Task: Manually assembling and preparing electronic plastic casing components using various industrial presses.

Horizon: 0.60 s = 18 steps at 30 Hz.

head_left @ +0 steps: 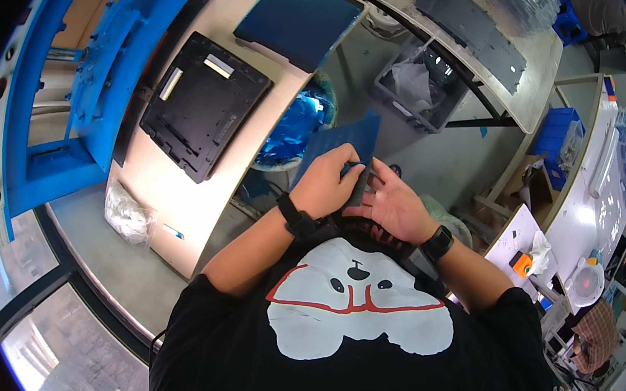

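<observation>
In front of my chest stands a thin, flat dark panel with a blue film-like face, held steeply tilted. My left hand is closed at its near edge, thumb and fingers pinched together; whether they grip the panel or only its film is hard to make out. On the panel's right side is my right hand, palm turned up and fingers stretched apart, the fingertips against or close by the edge. Part of the panel's lower end is hidden behind my hands.
On the pale bench at left lie a black molded tray and another blue-filmed panel. A blue press machine stands beyond. Blue film fills a round bin behind the panel. A grey crate sits under the far table.
</observation>
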### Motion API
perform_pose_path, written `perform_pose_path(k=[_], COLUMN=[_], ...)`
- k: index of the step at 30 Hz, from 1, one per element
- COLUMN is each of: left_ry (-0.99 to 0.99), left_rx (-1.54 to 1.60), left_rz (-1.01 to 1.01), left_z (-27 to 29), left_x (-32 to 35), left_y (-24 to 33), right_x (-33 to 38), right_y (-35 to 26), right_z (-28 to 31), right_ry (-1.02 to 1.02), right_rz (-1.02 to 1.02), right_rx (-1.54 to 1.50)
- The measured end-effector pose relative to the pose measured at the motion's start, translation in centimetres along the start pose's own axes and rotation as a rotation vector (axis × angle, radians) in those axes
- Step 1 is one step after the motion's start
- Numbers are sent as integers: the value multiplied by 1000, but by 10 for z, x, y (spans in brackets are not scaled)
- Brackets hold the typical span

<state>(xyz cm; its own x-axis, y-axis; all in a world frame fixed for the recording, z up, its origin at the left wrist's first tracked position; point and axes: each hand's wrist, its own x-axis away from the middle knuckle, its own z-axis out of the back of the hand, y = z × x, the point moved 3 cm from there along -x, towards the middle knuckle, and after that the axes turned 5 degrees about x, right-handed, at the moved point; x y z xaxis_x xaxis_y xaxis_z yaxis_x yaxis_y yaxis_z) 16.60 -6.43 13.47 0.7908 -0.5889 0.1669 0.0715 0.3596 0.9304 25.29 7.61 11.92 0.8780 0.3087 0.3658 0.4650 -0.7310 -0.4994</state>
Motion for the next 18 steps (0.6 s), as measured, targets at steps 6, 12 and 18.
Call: perform_pose_path(k=[6, 12, 18], left_ry=[-145, -216, -16], left_rx=[36, 186, 341], left_rz=[54, 218, 350], left_z=[-31, -59, -64], left_x=[-10, -21, -17], left_y=[7, 8, -5], right_x=[17, 34, 51], right_y=[-18, -37, -52], right_z=[43, 73, 91], right_ry=[287, 254, 279], right_rz=[-131, -96, -108], right_rx=[200, 218, 324])
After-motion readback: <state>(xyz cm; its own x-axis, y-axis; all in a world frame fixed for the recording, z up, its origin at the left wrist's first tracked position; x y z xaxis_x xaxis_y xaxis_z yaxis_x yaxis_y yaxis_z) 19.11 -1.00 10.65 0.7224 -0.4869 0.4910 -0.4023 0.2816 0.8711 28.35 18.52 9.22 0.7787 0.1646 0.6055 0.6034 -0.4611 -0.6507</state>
